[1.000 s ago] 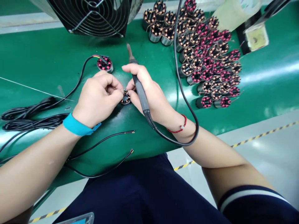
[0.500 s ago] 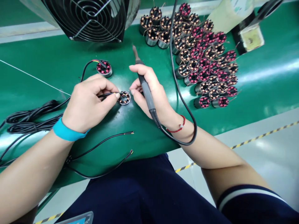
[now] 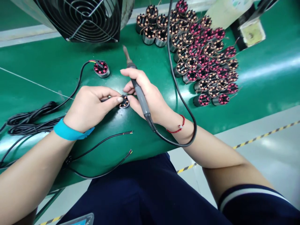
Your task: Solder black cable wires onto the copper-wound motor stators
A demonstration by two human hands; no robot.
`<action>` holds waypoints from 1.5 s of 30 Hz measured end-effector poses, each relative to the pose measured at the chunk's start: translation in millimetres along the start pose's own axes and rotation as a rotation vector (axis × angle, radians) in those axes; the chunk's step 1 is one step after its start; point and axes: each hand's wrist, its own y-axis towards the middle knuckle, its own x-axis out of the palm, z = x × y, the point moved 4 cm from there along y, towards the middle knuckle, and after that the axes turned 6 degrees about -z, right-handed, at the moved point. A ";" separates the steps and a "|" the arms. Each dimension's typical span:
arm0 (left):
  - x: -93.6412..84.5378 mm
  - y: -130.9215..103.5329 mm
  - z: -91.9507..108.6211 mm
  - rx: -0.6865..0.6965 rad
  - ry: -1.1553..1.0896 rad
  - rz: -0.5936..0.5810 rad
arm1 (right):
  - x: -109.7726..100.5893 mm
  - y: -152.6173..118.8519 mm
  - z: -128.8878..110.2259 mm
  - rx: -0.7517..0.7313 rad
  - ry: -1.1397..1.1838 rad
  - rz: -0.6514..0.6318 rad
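My left hand [image 3: 93, 107] pinches the end of a black cable at the left rim of a small motor stator [image 3: 124, 102] with copper windings. Fingertips hide part of that stator. My right hand [image 3: 148, 97] carries a soldering iron [image 3: 140, 93] across the palm, its tip pointing up and away from the stator. The thumb and fingers of this hand are close to the stator's right edge; whether they touch it I cannot tell. Behind my left hand stands a stator with red windings [image 3: 101, 68], with a black cable joined to its top.
Many stators [image 3: 201, 62] stand grouped at the right. A fan [image 3: 87, 20] is at the back left, a soldering sponge tray [image 3: 252, 33] at the back right. Coiled black cables [image 3: 32, 117] lie left; two stripped cable ends [image 3: 127, 133] lie near the front edge.
My right hand has moved slightly left with the soldering iron. My left hand's fingers sit a little lower and further over the stator. The whole view has shifted slightly.
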 end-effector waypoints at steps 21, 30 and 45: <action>-13.8 -5.9 -6.4 -0.131 -0.391 0.082 | 9.3 -5.7 -17.5 -0.111 -0.625 0.044; -7.8 -3.9 -13.3 -0.214 -0.537 0.114 | 15.4 -7.6 -14.4 -0.161 -0.642 0.074; -44.2 13.3 -26.0 -0.008 0.350 0.382 | -9.8 -4.9 -5.8 -0.102 -0.233 0.102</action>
